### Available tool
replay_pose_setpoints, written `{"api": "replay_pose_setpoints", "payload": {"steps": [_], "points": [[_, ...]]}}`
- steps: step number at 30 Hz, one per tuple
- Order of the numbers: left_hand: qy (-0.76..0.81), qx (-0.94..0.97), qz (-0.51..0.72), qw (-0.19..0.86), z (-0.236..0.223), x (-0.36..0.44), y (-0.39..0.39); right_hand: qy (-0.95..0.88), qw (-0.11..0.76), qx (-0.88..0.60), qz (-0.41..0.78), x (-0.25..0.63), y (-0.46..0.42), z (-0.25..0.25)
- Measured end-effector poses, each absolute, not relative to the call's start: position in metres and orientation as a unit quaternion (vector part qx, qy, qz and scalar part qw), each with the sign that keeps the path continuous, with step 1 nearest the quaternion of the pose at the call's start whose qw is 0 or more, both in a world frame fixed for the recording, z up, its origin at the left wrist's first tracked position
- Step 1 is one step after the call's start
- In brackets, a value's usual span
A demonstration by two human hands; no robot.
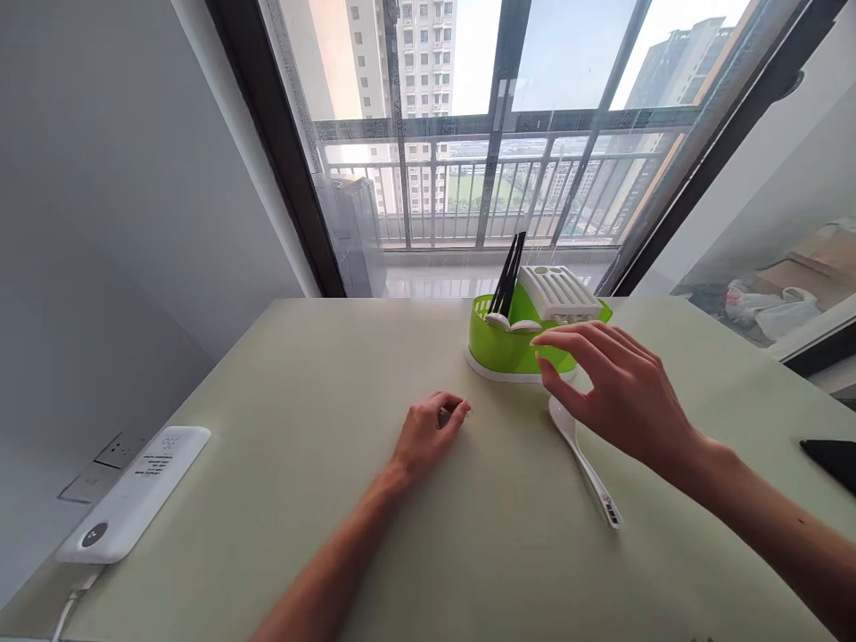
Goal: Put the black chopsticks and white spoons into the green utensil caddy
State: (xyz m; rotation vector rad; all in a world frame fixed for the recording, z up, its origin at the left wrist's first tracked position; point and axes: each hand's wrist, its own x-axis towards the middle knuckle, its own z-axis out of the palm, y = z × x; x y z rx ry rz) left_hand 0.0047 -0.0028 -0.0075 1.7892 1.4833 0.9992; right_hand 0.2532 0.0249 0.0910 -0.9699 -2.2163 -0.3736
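My right hand (612,383) hovers by the front right of a green cutlery holder (488,349), thumb and index finger apart and nothing between them. Its fingertips are close to the white spoon heads (525,326) at the holder's rim; whether they touch cannot be told. Black chopsticks (506,278) lean upright in the holder. Below my right hand, a white spoon (588,473) lies on the table, its bowl partly covered by the thumb side. My left hand (429,434) rests on the tabletop left of the spoon, fingers curled toward the thumb, with nothing seen in it.
The holder has a white slotted block (562,292) and a white base. A white power strip (137,495) with a cable lies along the left edge of the pale green table (281,535). A black object (833,462) sits at the right edge. Behind stands a window (455,187).
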Motion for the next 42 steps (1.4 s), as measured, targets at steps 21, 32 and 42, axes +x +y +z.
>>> {"api": "replay_pose_setpoints", "payload": {"steps": [21, 32, 42], "points": [[0.59, 0.628, 0.4, 0.313, -0.003, 0.005, 0.001, -0.808, 0.188, -0.496, 0.259, 0.212, -0.033, -0.017], [0.55, 0.605, 0.376, 0.435, 0.008, -0.005, 0.001, -0.65, 0.183, -0.26, 0.69, 0.217, 0.031, -0.004], [0.56, 0.559, 0.372, 0.485, 0.017, -0.005, 0.01, -0.421, 0.188, -0.117, 0.88, 0.224, 0.062, -0.019]]}}
